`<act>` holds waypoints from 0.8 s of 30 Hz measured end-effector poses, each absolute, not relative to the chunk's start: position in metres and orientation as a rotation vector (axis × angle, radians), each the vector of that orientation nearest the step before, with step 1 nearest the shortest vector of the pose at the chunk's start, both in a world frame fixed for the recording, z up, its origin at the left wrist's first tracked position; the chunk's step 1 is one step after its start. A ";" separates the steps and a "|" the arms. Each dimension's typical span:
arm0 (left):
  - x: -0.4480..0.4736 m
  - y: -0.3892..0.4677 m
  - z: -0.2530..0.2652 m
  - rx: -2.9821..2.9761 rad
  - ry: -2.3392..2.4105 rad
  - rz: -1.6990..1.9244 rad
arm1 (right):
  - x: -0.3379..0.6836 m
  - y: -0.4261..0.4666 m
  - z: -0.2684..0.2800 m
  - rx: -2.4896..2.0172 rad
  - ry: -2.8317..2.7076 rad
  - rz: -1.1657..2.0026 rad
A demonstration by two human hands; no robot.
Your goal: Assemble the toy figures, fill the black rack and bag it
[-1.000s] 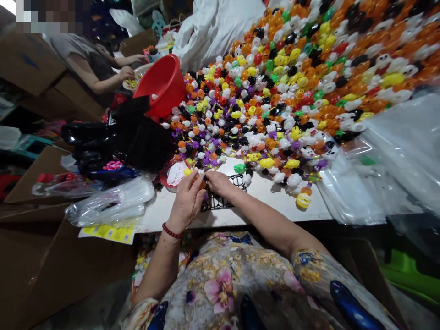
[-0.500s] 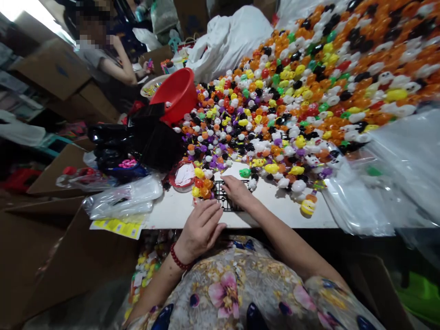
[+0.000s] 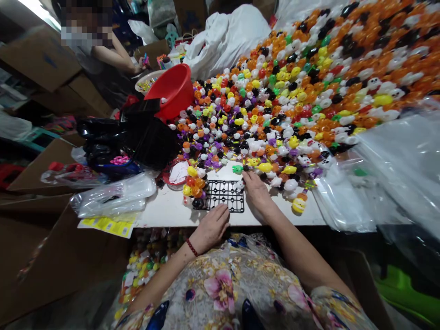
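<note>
A black plastic grid rack point(image 3: 225, 197) lies flat on the white tabletop in front of me. Colourful little toy heads point(image 3: 196, 181), yellow, orange, white and black, crowd its left end. My left hand point(image 3: 212, 228) rests at the grid's near edge, fingers stretched out and holding nothing. Just past the grid's right edge is my right hand point(image 3: 257, 193), fingers extended toward the pile, with nothing visible in them. By its fingertips lie a green toy head point(image 3: 237, 169) and a small white one point(image 3: 239, 185).
A large heap of toy heads point(image 3: 292, 91) covers the table's back and right. A red basin point(image 3: 177, 91), black bag point(image 3: 144, 137) and small red basket point(image 3: 168, 176) stand left. Clear plastic bags point(image 3: 115, 195) lie at both sides. Another person point(image 3: 99, 59) is at far left.
My right hand has moved right, off the grid, uncovering its cells. My left hand has shifted slightly right and down. The whole view has drifted a little left.
</note>
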State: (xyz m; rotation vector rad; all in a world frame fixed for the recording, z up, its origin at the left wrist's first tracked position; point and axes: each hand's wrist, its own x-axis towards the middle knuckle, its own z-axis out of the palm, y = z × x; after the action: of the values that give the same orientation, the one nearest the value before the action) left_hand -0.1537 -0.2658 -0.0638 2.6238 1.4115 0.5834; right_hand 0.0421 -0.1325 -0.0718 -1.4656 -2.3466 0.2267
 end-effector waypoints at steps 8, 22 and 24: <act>-0.158 -0.263 -0.086 2.542 1.575 0.660 | 0.053 -0.131 -0.077 -1.431 -2.330 0.379; -0.170 -0.273 -0.020 2.616 1.490 1.217 | -0.061 -0.122 -0.047 -1.134 -2.411 0.621; -0.180 -0.269 0.001 2.525 1.681 1.316 | -0.079 -0.116 -0.047 -1.169 -2.437 0.673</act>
State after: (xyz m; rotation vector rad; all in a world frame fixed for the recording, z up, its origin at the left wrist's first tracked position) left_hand -0.1804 -0.2687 0.0009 2.5255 1.6808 1.3161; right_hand -0.0794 -0.1160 -0.0473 -1.1687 -2.4371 0.6732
